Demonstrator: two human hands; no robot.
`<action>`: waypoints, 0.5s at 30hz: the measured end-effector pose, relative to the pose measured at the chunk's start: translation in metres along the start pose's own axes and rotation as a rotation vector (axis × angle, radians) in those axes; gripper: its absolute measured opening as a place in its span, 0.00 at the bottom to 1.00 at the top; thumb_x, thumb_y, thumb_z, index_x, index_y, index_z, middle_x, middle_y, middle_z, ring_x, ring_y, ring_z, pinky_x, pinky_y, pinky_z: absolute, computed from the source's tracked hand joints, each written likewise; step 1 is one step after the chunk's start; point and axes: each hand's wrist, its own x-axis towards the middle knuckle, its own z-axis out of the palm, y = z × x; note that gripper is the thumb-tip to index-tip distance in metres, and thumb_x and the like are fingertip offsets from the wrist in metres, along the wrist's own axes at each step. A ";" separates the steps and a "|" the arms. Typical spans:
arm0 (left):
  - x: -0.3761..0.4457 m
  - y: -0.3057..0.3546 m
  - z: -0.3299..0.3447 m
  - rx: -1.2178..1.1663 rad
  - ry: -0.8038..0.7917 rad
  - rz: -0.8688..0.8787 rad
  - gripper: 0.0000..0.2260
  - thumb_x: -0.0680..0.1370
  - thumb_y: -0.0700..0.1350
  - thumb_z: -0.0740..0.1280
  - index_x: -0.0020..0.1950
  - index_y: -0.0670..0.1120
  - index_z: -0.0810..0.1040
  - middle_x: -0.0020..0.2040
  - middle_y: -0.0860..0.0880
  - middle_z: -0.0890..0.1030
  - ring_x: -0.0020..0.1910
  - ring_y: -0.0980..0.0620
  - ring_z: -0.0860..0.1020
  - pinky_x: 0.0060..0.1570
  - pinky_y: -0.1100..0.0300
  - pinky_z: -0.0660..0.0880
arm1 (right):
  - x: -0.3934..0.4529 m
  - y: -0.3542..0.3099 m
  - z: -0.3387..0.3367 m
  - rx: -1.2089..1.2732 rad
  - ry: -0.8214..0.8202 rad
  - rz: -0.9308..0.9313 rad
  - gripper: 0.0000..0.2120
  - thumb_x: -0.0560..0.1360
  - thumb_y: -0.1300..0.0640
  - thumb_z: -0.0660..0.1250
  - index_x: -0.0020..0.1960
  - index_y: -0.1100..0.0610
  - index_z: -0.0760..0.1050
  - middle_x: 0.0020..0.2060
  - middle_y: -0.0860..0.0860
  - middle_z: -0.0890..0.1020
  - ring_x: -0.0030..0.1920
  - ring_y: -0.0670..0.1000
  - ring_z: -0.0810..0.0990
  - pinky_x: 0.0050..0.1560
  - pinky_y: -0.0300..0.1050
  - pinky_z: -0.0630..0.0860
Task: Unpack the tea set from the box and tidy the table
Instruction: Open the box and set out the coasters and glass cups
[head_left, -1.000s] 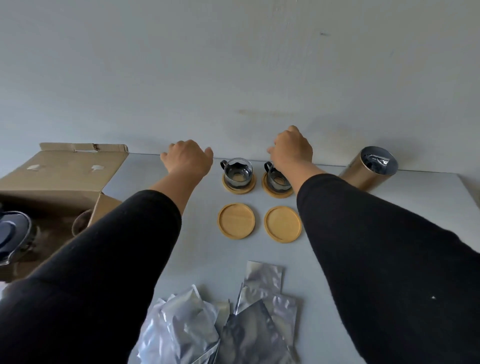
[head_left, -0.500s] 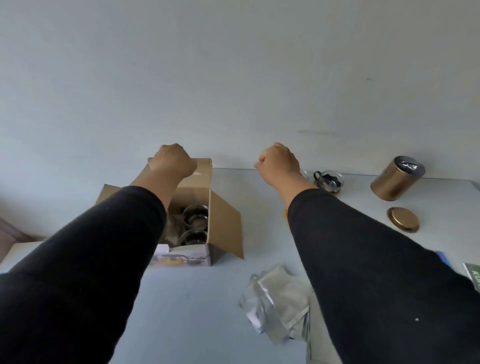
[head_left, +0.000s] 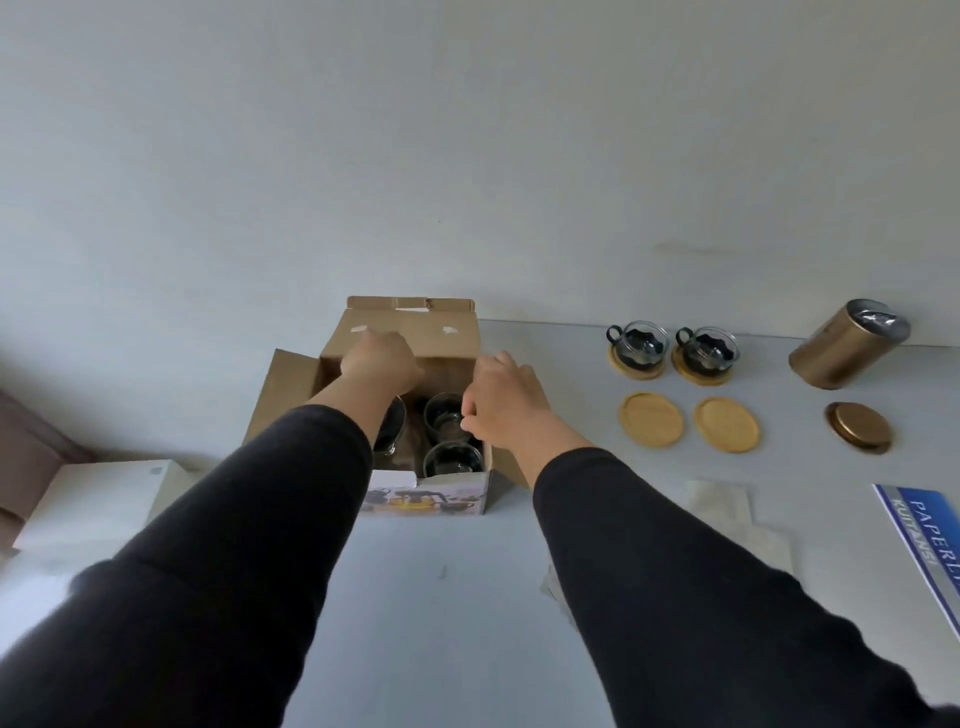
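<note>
Our left hand (head_left: 381, 358): curled over the open brown cardboard box (head_left: 410, 332), grip unclear.
Our right hand (head_left: 501, 400): fingers pinching a clear glass cup (head_left: 442, 414) rim inside.

table (head_left: 447, 597) | on it: box (head_left: 410, 332), coasters (head_left: 650, 419), canister (head_left: 844, 347), lid (head_left: 857, 427)

The open box (head_left: 415, 338) stands at the back of the worktop (head_left: 441, 597), against the wall. In it, 2 cups (head_left: 451, 436) sit one before the other on its right side, and another glass piece (head_left: 388, 431) lies to their left. Right of the box, 2 cups on coasters (head_left: 672, 353) stand side by side at the back; before them lie 2 bare coasters (head_left: 688, 426). Further right stands a canister (head_left: 844, 353), its lid (head_left: 857, 434) lying in front of it. A booklet (head_left: 924, 540) lies at the right edge, nearer the front. Left of the box, off the worktop's edge, lies a flat carton (head_left: 98, 499).
</note>
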 end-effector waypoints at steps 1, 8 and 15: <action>0.005 0.000 0.003 0.017 -0.020 0.011 0.15 0.77 0.49 0.64 0.54 0.38 0.78 0.56 0.40 0.77 0.46 0.46 0.73 0.41 0.58 0.69 | 0.003 -0.002 0.007 -0.019 0.011 0.005 0.10 0.75 0.53 0.67 0.52 0.57 0.82 0.54 0.51 0.75 0.59 0.55 0.71 0.56 0.48 0.68; 0.027 0.006 0.019 0.195 -0.236 0.079 0.19 0.76 0.52 0.66 0.61 0.42 0.75 0.44 0.46 0.73 0.46 0.46 0.73 0.46 0.57 0.72 | 0.006 -0.015 0.035 -0.167 -0.006 0.070 0.09 0.75 0.58 0.67 0.54 0.58 0.78 0.57 0.55 0.74 0.57 0.56 0.71 0.58 0.49 0.72; 0.049 0.010 0.032 0.277 -0.358 0.142 0.21 0.77 0.53 0.65 0.65 0.41 0.73 0.48 0.45 0.75 0.47 0.47 0.74 0.51 0.55 0.73 | 0.010 -0.026 0.038 -0.346 -0.145 0.120 0.10 0.78 0.56 0.64 0.56 0.56 0.80 0.57 0.54 0.78 0.62 0.55 0.69 0.63 0.53 0.67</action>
